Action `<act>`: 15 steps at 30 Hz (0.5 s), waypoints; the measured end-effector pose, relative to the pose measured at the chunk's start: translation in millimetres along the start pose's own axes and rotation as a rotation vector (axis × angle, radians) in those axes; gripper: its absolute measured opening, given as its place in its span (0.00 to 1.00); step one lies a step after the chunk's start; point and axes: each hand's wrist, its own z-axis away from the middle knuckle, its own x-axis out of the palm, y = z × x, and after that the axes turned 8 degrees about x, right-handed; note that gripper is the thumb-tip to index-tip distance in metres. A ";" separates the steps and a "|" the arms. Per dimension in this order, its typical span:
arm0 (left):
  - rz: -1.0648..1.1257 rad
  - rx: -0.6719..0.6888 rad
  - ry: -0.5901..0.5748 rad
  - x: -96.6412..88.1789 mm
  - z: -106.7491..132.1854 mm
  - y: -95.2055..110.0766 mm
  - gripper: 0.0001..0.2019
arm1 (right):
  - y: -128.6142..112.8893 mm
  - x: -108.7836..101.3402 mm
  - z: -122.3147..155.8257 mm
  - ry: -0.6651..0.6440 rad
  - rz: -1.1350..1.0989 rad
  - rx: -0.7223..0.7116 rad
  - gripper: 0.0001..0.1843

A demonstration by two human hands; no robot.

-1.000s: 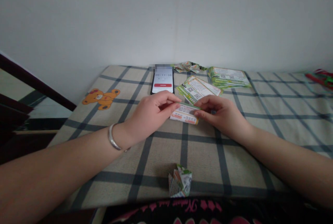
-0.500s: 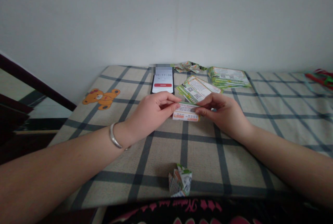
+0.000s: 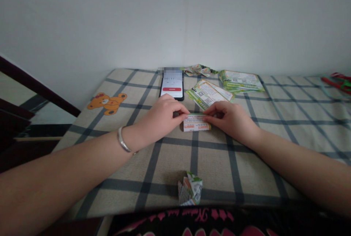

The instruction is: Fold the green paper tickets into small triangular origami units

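Between my two hands is a small printed paper card [image 3: 196,124], white with orange patches, its far edge a straight line that looks like a fold. My left hand [image 3: 168,114] pinches its left top corner between thumb and fingers. At the right top corner, my right hand [image 3: 226,116] grips it the same way. Just beyond lie loose flyers [image 3: 206,91], green-edged with printed codes, partly behind my right hand. Close to the table's front edge stands a folded paper piece [image 3: 191,189] of the same print.
A phone [image 3: 172,90] showing a timer lies beyond my left hand. Folded paper pieces [image 3: 200,70] rest by the wall, left of a flyer stack [image 3: 241,81]. An orange bear picture [image 3: 107,103] is at left, a red and green item [image 3: 338,83] far right. Checked cloth [image 3: 131,184] covers the table.
Both hands have come slightly nearer to me with the paper card. More of its printed face shows, and it appears to lie lower against the table.
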 end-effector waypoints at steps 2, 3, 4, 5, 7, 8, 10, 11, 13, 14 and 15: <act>-0.047 0.052 -0.007 0.1 0.3 0.8 0.02 | -1.4 -0.4 -0.4 0.030 0.080 -0.058 0.04; -0.067 0.073 -0.013 0.2 0.6 1.1 0.02 | -2.1 -0.4 -0.5 0.041 0.114 -0.081 0.03; -0.082 0.090 -0.019 0.3 1.0 1.2 0.02 | -2.7 -0.4 -0.6 0.046 0.140 -0.099 0.03; -0.090 0.104 -0.026 0.3 1.4 1.4 0.03 | -3.2 -0.4 -0.6 0.045 0.158 -0.110 0.03; -0.100 0.122 -0.039 0.1 2.1 1.5 0.03 | -4.2 -0.4 -0.7 0.029 0.175 -0.113 0.03; -0.105 0.126 -0.049 -0.1 2.4 1.5 0.04 | -4.6 -0.5 -0.8 0.018 0.179 -0.109 0.03; -0.117 0.125 -0.068 -0.5 2.5 1.6 0.04 | -5.4 -0.9 -1.0 -0.006 0.182 -0.101 0.03; -0.124 0.121 -0.077 -0.7 2.3 1.6 0.04 | -5.7 -1.2 -1.2 -0.015 0.185 -0.100 0.04; -0.133 0.113 -0.094 -1.0 1.8 1.3 0.05 | -6.1 -1.8 -1.4 -0.022 0.194 -0.104 0.04; -0.134 0.109 -0.100 -1.0 1.4 1.0 0.05 | -6.2 -2.1 -1.5 -0.022 0.200 -0.106 0.04; -0.133 0.104 -0.102 -1.0 1.1 0.6 0.05 | -6.1 -2.3 -1.7 -0.021 0.204 -0.107 0.04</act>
